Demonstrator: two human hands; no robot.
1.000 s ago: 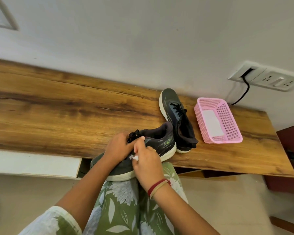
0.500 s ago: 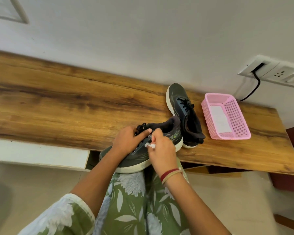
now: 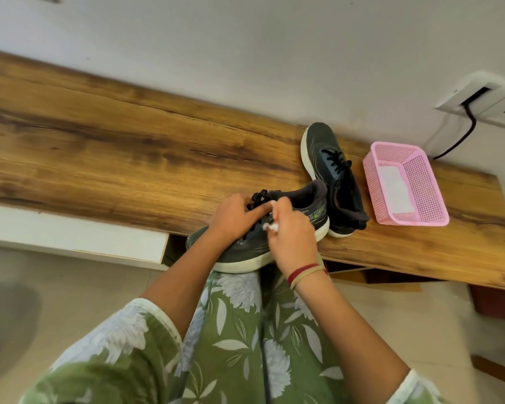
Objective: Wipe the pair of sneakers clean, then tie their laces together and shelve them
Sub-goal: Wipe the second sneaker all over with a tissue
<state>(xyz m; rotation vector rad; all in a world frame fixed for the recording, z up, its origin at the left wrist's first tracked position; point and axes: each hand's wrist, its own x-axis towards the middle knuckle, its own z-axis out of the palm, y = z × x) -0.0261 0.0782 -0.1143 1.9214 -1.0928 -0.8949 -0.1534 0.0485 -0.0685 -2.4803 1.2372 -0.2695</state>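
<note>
A dark grey sneaker with a white sole (image 3: 301, 208) lies half over the front edge of the wooden shelf (image 3: 105, 158), its toe toward me. My left hand (image 3: 233, 218) holds it at the black laces. My right hand (image 3: 293, 239) pinches a small crumpled white wipe (image 3: 270, 226) against the sneaker's upper near the laces. The second sneaker (image 3: 330, 167) stands on the shelf just behind, toe toward the wall, laces loose.
A pink mesh basket (image 3: 420, 182) holding a white sheet sits on the shelf to the right of the shoes. A wall socket (image 3: 484, 100) with a black cord is above it. Tiled floor and a white drawer front (image 3: 70, 240) lie below.
Both hands have stayed on the near sneaker. The right hand with the wipe has shifted slightly up toward the laces and the left fingers. The camera has drifted a little.
</note>
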